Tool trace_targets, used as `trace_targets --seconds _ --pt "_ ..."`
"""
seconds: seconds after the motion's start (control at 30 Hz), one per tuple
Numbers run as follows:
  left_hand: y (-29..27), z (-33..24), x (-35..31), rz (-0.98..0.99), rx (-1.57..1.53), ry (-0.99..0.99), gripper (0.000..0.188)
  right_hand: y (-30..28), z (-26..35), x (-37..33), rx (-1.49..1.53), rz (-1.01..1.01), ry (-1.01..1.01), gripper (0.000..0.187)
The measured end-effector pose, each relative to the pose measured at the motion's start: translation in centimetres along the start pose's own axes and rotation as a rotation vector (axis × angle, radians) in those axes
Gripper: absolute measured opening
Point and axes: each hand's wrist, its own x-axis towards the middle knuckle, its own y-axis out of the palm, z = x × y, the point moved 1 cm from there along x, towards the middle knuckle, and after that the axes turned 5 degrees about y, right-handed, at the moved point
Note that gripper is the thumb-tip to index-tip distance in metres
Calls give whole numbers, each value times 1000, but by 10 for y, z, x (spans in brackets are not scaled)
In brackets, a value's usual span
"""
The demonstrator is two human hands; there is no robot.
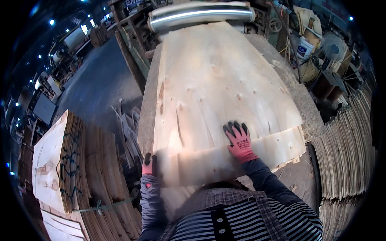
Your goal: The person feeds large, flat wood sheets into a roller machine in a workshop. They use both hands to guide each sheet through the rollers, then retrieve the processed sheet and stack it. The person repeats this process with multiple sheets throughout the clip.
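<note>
A long pale wood veneer sheet (217, 84), marked with knots and thin cracks, lies on the bench before me. Across its near end runs a band of veneer (201, 166), its edge slanting up to the right. My right hand (241, 142), in a pink glove with black fingertips, rests flat on the veneer near that edge, fingers stretched away from me. At the veneer's left edge is my left hand (148, 164) in a matching glove. Its visible fingers point up and are apart; the rest of them are hidden.
A shiny metal roller (201, 17) crosses the bench's far end. Tied veneer stacks (96, 172) stand at left, and a tall stack (345, 144) at right. Wood scraps (126, 132) lie left of the bench. A fan (334, 47) and white bucket (304, 48) are far right.
</note>
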Motion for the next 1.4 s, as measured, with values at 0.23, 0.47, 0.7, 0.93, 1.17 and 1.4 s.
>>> trace_targets --seconds 0.23,0.47,0.7,0.93,1.17,1.4 --pt "44 26 -24 -112 742 52 56 0 0 0 -54 -5 -34 58" --pt "40 21 -25 -62 668 -76 53 -12 6 -1 6 34 -15 54" --pt "44 22 -25 -91 655 -53 53 -14 5 0 23 31 -19 56" --pt "40 34 -20 -74 641 -32 50 -13 5 0 25 53 -15 56" --pt "42 32 -22 -100 647 -50 50 -10 3 1 -22 71 -17 57" --pt "41 37 -21 -102 641 -55 49 -9 4 1 -31 86 -12 60"
